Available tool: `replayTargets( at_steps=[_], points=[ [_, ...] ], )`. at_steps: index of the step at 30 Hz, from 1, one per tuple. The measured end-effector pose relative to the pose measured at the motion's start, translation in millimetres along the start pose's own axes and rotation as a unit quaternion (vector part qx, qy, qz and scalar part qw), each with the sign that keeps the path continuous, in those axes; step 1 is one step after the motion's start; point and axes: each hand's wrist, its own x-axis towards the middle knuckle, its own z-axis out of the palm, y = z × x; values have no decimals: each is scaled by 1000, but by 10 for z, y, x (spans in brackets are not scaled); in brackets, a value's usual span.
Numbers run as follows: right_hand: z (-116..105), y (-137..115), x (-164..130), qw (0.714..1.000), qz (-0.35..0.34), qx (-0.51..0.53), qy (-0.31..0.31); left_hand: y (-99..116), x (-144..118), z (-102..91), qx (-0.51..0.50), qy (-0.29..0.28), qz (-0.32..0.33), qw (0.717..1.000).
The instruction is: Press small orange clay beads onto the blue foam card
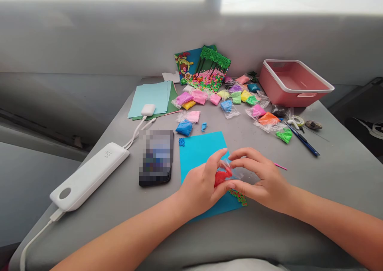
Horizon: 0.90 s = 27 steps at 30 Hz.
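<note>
Red bead bag [221, 177] pinched between left hand [201, 187] and right hand [259, 179], both grips closed on it, above blue sheet [200, 151] on bench [329, 175].

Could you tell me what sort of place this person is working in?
Probably a home craft table. Both hands, left and right, hold a small red bead bag over a blue card; many coloured bead bags, a finished bead picture and a pink tub lie around.
</note>
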Motion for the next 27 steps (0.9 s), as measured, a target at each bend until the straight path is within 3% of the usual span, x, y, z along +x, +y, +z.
replayTargets(
  at_steps=[6,19,21,27],
  points=[
    [-10,38,18,999,6,50,-4,14,12,-5,-13,13,-3,1000],
    [-64,10,22,966,96,169,-171,46,24,-30,-97,-34,-59,993],
    [-48,5,31,965,111,180,-152,86,39,-42,-120,-29,-83,989],
    [-39,27,43,962,183,201,-15,200,118,-100,-218,-12,-156,963]
  ],
)
